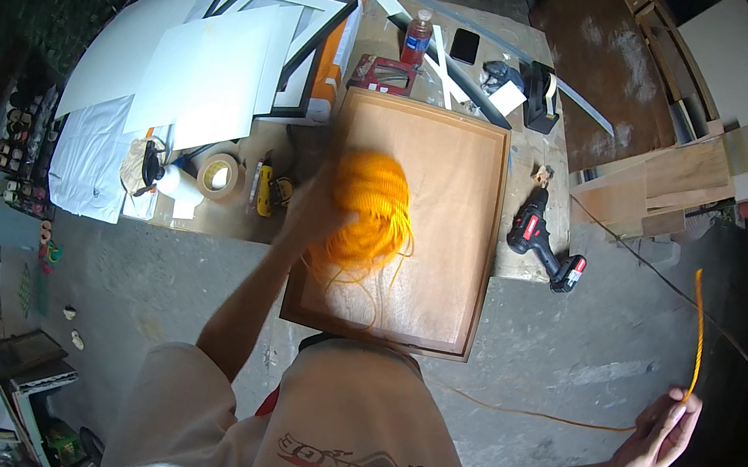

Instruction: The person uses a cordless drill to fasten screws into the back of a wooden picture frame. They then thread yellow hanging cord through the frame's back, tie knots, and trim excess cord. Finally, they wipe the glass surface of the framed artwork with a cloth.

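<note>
A thick bundle of orange cord point(372, 184), smeared by motion, is over the left half of a shallow wooden tray-like frame point(452, 236). At its left side my left hand point(321, 210) is closed on it; the fingers are partly hidden and blurred. Loose strands droop from the bundle's lower side. Out to the far right, my right hand point(661, 431) pinches the cord between thumb and fingers. A short cord end point(699, 334) sticks up above that hand. From the same hand a thin length of cord point(541, 416) runs left toward my shirt.
Left of the frame lie a tape roll point(219, 177), a yellow cutter point(264, 192) and white sheets point(209, 71) beside black picture frames point(314, 58). A cordless drill point(545, 236) is at the right. Behind stand a bottle point(417, 37), a phone point(464, 46) and a tape dispenser point(542, 99).
</note>
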Available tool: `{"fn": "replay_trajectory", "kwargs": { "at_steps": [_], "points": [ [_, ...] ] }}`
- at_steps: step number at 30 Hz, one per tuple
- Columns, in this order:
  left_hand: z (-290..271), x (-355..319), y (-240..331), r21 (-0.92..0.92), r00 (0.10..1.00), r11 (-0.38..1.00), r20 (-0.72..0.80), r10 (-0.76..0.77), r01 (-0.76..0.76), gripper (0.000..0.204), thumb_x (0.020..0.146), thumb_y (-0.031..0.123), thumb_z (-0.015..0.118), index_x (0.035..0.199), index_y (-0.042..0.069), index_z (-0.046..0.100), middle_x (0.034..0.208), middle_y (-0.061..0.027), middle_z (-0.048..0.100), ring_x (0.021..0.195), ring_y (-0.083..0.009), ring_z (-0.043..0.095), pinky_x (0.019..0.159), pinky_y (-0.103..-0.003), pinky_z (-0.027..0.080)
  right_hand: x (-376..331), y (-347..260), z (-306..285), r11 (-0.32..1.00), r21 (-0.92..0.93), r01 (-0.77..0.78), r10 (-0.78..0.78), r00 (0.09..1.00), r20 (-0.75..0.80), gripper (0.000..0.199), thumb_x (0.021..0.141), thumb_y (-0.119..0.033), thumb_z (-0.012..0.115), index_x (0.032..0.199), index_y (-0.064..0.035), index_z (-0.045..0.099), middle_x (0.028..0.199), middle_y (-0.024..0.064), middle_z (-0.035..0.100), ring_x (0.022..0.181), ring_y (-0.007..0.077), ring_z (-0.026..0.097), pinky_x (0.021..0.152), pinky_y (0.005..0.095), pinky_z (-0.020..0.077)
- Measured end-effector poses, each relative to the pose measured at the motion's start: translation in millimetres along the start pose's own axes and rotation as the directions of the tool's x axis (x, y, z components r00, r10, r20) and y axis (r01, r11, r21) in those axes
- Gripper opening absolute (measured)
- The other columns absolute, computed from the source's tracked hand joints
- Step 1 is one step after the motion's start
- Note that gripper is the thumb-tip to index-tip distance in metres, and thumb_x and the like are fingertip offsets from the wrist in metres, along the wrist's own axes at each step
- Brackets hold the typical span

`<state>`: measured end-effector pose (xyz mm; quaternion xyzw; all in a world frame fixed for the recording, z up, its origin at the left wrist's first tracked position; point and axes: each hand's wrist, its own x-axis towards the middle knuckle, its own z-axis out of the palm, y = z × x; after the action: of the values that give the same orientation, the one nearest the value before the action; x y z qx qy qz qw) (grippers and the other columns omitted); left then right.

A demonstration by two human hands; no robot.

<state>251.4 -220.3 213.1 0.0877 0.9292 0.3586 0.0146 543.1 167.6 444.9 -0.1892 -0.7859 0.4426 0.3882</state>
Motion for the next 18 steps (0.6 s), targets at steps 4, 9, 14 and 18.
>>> {"fn": "replay_trajectory", "kwargs": {
  "at_steps": [4,9,14,18],
  "points": [
    [-32.1,101.3,43.5,0.288,0.961,0.928,-0.069,0.267,-0.237,0.071,0.07,0.026,0.086,0.132,0.007,0.055,0.116,-0.0177,0.066,0.11,-0.0389,0.064,0.091,-0.052,0.051,63.5,8.2,27.4,0.93,-0.254,0.265,-0.312,0.935,-0.168,0.022,0.109,-0.014,0.046,0.111,0.0011,0.062,0.079,0.0019,0.053,0.057,0.0032,0.036,0.049,0.0198,0.0277],
    [-20.3,199.4,47.0,0.644,0.779,0.568,0.068,0.624,-0.512,0.051,0.082,0.014,0.07,0.131,0.01,0.056,0.117,-0.0115,0.063,0.115,-0.029,0.061,0.096,-0.045,0.047,137.5,1.7,59.7,0.73,-0.189,0.657,-0.664,0.616,-0.425,0.02,0.106,-0.004,0.049,0.113,0.0115,0.06,0.094,0.0196,0.067,0.069,0.0166,0.056,0.056,0.0265,0.0429],
    [70.1,221.5,-28.5,0.673,0.725,0.528,0.017,0.689,-0.518,0.041,0.092,0.011,0.052,0.133,0.011,0.058,0.128,-0.0154,0.06,0.124,-0.0322,0.057,0.111,-0.048,0.04,123.7,23.8,104.0,0.856,0.203,0.476,-0.409,0.863,-0.296,0.011,0.102,-0.007,0.055,0.103,0.004,0.056,0.099,0.0184,0.06,0.081,0.0226,0.059,0.072,0.0351,0.0491],
    [120.3,158.0,-55.9,0.528,0.934,0.793,-0.002,0.357,-0.303,0.069,0.083,0.01,0.066,0.148,0.003,0.044,0.155,-0.0198,0.041,0.147,-0.0359,0.034,0.122,-0.048,0.027,69.5,63.7,160.2,0.972,0.109,0.207,-0.23,0.931,0.285,0.01,0.1,-0.01,0.059,0.102,-0.0004,0.058,0.095,0.0082,0.06,0.081,0.0125,0.054,0.074,0.026,0.0436]
  ]
}}
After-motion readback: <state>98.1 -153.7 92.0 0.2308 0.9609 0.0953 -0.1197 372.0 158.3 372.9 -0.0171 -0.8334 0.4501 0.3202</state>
